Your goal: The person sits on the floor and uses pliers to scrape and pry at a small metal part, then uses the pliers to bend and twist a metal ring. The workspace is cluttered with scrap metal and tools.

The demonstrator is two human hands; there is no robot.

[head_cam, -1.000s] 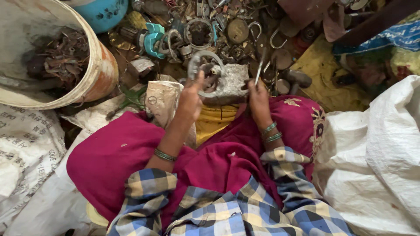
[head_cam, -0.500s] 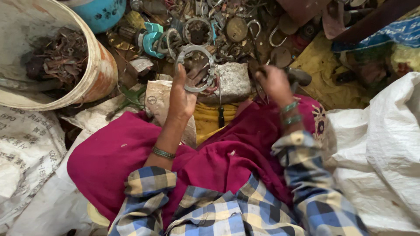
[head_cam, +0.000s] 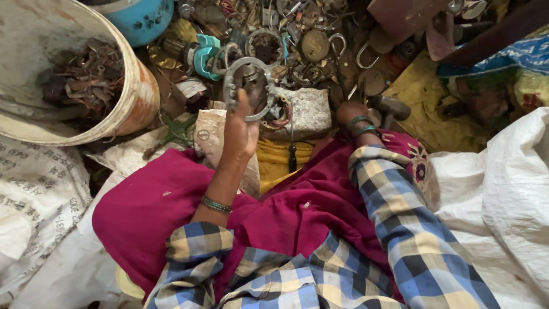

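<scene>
We see the metal ring (head_cam: 250, 87) lifted above the scrap pile (head_cam: 297, 34), left hand (head_cam: 239, 133) fingers closed on its lower edge — sorting, we judge. The right hand (head_cam: 350, 112) reaches into scrap — its fingers hidden. Next calls for choosing a drop spot, perhaps the bucket (head_cam: 134, 103).

This is a scrap-sorting spot, worked from the floor, more a salvage yard corner than a home or shop. A dense heap of rusty metal scrap (head_cam: 297, 34), made of rings, hooks, discs and small fittings, covers the ground ahead. A big worn white bucket with a rusted rim (head_cam: 131, 97) holds tangled brown wire and metal bits. Woven white plastic sacks (head_cam: 503, 194) lie spread on both sides as ground cover. A rough grey stone block (head_cam: 309, 114) sits amid the scrap, beside a crumpled yellow sheet (head_cam: 423, 114) on the floor.
</scene>
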